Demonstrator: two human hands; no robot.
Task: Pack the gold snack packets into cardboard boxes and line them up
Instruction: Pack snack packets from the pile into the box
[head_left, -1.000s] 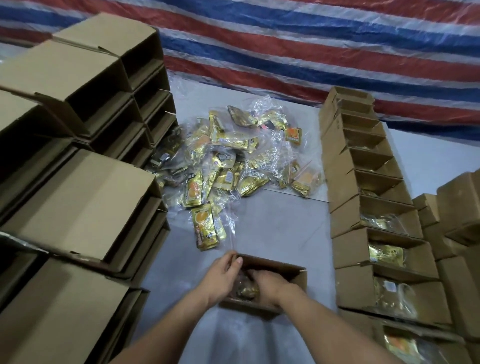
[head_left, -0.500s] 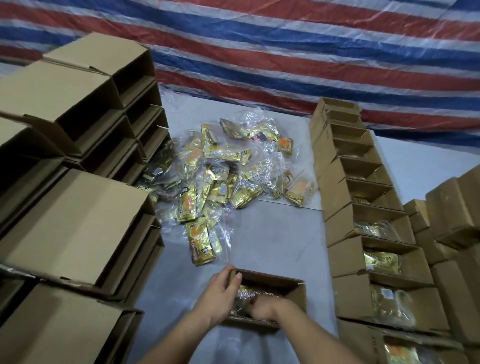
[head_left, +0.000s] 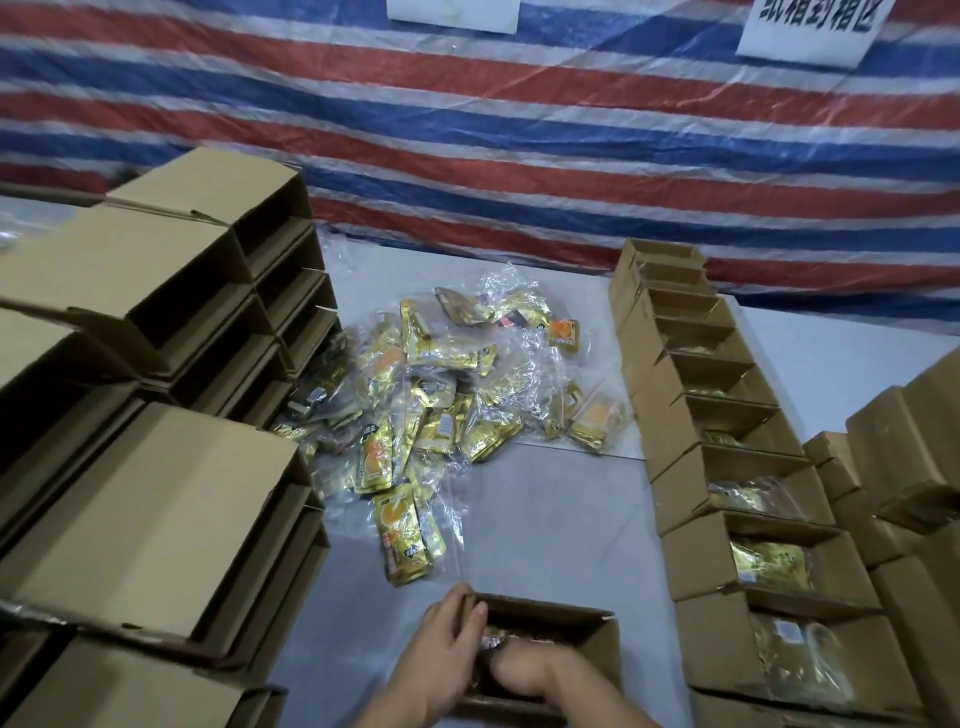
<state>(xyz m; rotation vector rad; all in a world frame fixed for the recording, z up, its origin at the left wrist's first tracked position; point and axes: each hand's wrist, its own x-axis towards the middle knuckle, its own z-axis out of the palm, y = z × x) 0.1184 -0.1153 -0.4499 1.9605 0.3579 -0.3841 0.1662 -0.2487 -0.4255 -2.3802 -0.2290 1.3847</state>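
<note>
While gold snack packets (head_left: 415, 410) lie heaped in clear bags on the grey floor (head_left: 545, 519), one open cardboard box (head_left: 576, 629) sits nearest, a packet inside. A row of filled boxes (head_left: 743, 519) runs along the right, empty boxes (head_left: 156, 395) stack left, under a striped tarpaulin wall (head_left: 519, 130). The left hand (head_left: 447, 639) grips the box's left edge; the right hand (head_left: 519, 673) reaches inside, its grip hidden.

- Open grey floor (head_left: 545, 519) forms a clear lane between the packet pile (head_left: 431, 405) and the open box (head_left: 550, 649).
- Stacked empty boxes (head_left: 156, 509) wall off the left side.
- A row of filled boxes (head_left: 737, 499) blocks the right.
- Striped tarp (head_left: 519, 130) closes the far end.
</note>
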